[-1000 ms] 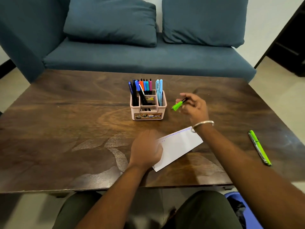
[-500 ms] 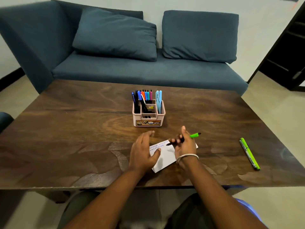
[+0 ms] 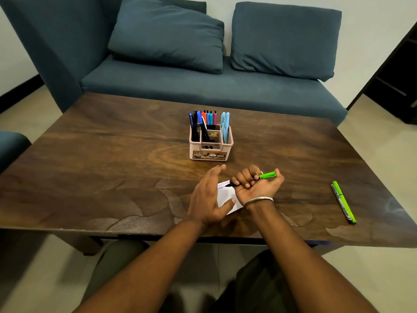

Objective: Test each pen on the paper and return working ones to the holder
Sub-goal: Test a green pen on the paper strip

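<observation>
My right hand [image 3: 253,187] grips a green-and-black pen [image 3: 267,175], its dark tip touching the top left corner of a small white paper [image 3: 226,196]. The paper lies near the table's front edge, mostly hidden by both hands. My left hand [image 3: 208,199] rests on the paper's left side with fingers spread and the thumb pressing the sheet. A pink pen holder [image 3: 211,152] with several coloured pens stands behind the hands at mid-table.
A second green pen [image 3: 343,201] lies on the wooden table [image 3: 101,168] to the right. A blue sofa [image 3: 203,86] with two cushions stands behind the table. My knees are below the front edge.
My right hand came back from beside the holder to the paper and turned the pen so that its tip touches the sheet. My left hand opened and stayed on the paper.
</observation>
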